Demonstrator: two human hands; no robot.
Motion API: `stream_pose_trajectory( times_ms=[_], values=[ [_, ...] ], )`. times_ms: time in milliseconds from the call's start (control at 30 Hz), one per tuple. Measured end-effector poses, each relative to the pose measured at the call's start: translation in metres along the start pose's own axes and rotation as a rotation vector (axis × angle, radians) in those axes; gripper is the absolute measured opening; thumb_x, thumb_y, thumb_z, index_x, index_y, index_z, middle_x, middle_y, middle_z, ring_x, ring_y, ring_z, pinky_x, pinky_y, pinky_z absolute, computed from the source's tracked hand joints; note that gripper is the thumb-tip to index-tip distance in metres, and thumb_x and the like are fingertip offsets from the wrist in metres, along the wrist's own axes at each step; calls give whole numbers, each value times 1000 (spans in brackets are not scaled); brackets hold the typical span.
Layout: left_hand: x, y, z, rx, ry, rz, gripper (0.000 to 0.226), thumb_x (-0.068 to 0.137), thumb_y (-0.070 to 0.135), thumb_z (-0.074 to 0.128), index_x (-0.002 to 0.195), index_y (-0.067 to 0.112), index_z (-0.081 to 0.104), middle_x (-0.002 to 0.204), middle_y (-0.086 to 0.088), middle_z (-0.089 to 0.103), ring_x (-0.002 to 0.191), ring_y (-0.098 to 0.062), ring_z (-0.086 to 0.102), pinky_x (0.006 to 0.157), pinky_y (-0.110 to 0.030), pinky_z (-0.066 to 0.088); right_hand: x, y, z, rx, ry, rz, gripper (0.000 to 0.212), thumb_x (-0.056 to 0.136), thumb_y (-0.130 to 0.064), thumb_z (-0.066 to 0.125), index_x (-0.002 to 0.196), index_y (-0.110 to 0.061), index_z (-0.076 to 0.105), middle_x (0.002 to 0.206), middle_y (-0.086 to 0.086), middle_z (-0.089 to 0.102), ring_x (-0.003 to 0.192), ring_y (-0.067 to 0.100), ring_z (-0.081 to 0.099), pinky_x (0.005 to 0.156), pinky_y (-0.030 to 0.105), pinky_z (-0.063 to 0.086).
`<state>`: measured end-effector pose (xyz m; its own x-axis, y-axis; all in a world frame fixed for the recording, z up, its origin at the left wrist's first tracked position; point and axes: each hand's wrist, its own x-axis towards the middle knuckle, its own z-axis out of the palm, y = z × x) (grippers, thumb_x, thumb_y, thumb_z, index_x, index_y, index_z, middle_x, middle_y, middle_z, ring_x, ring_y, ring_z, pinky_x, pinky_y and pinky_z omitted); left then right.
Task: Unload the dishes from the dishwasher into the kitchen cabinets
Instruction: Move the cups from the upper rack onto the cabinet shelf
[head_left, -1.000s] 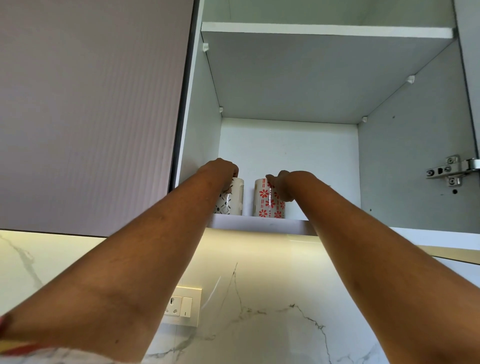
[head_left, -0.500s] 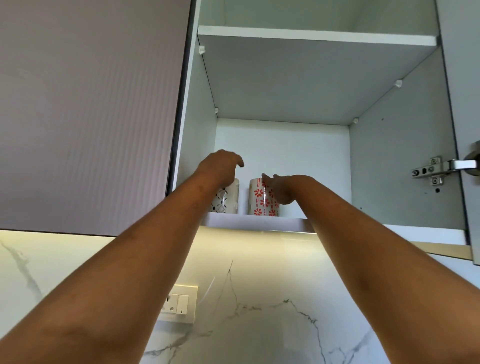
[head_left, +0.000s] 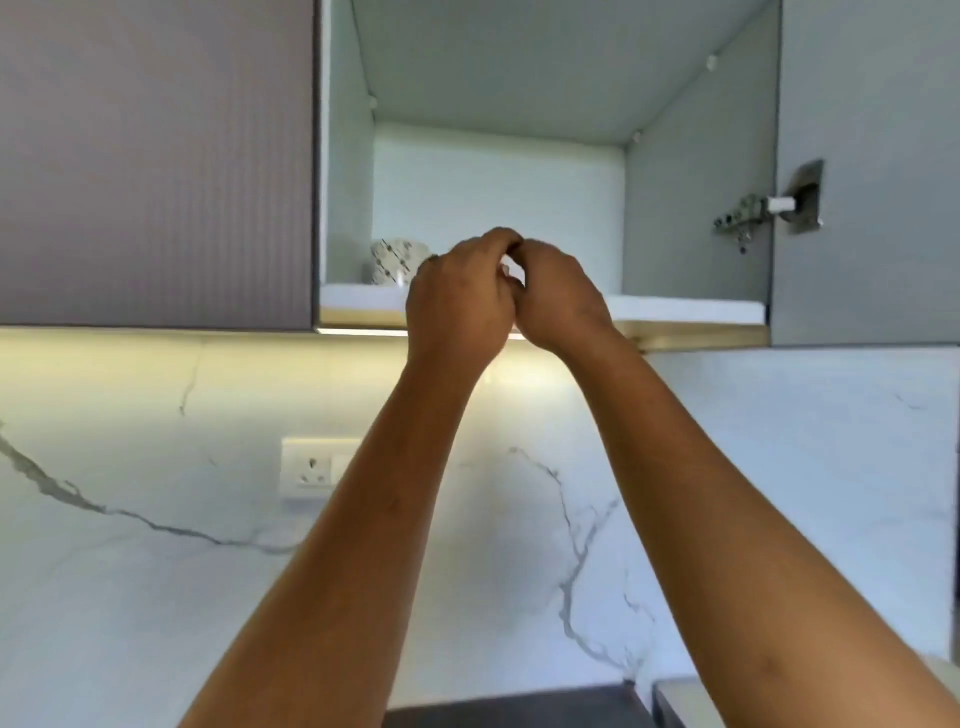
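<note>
Both hands pulled back from cabinet shelf (head_left: 358, 299), left hand (head_left: 457, 306) and right hand (head_left: 563, 299) touching, fingers curled, empty, patterned mug (head_left: 397, 261) left standing.

Two bare forearms, no sleeves, hands (head_left: 511, 291) ringless

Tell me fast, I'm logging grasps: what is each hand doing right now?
Left hand: fingers curled, nothing visibly held; grasp cannot be told.
Right hand: fingers curled against the left hand, nothing visibly held; cannot be told.
</note>
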<state>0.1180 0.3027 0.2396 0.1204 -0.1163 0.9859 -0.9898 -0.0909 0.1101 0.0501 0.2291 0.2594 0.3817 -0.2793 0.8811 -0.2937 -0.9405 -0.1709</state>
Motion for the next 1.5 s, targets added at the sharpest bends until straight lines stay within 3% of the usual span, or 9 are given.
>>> stream_pose_trajectory(
  times_ms=[167,333,467,633,833,967,1100,1233,1500],
  values=[
    [-88,40,23,-294,17,8,44,84,4,43,123,13,60,122,-2,65,111,-21,60,93,-26,44,-96,36,-7,-13,109,-11,45,89,-19,43,132,-8,52,134,8,55,127,25,48,107,35,37],
    [-215,96,61,-533,-221,-36,43,88,5,41,128,11,56,129,-5,58,119,-13,50,101,-6,27,-237,87,-23,-70,124,199,49,89,-9,52,137,-9,47,138,8,51,132,22,43,111,29,29],
    [-316,170,73,-770,-487,-132,46,86,16,31,128,25,48,126,11,51,119,-6,47,101,-2,28,-356,126,-55,-130,80,488,45,95,-13,49,138,-25,46,139,-15,45,132,-1,36,113,19,29],
    [-419,264,63,-902,-792,-113,49,84,21,29,131,34,39,132,13,48,122,-4,46,104,-13,35,-492,149,-125,-391,-21,627,48,86,-22,42,131,-10,53,128,10,59,123,23,51,102,40,45],
    [-521,374,34,-932,-1027,-118,53,88,7,57,136,26,46,136,10,48,127,3,38,103,2,22,-641,171,-228,-516,-192,827,52,89,-9,54,140,-15,42,137,7,53,129,24,48,105,42,42],
    [-583,436,24,-899,-1140,-273,55,84,1,62,134,19,49,138,6,49,132,-8,41,111,-20,33,-717,186,-300,-494,-368,1008,52,98,-19,44,148,-20,29,152,-2,33,142,15,27,113,22,15],
    [-623,468,18,-771,-1298,-447,54,83,-1,58,132,19,49,139,4,46,133,-12,38,113,-39,33,-763,207,-338,-467,-479,1085,53,100,-21,35,150,-21,18,157,-4,21,145,12,16,110,18,8],
    [-639,480,25,-674,-1385,-517,48,85,1,58,129,20,50,135,3,45,119,-4,39,111,-27,30,-779,229,-337,-418,-589,1153,55,100,-19,35,151,-21,16,157,-2,18,145,15,16,115,27,15],
    [-693,465,119,-478,-1542,-573,50,83,-3,58,129,13,49,130,-9,47,120,-24,47,100,-38,43,-824,306,-288,-341,-741,1235,59,95,-10,40,149,-22,21,154,1,24,135,22,38,108,36,36]
  ],
)
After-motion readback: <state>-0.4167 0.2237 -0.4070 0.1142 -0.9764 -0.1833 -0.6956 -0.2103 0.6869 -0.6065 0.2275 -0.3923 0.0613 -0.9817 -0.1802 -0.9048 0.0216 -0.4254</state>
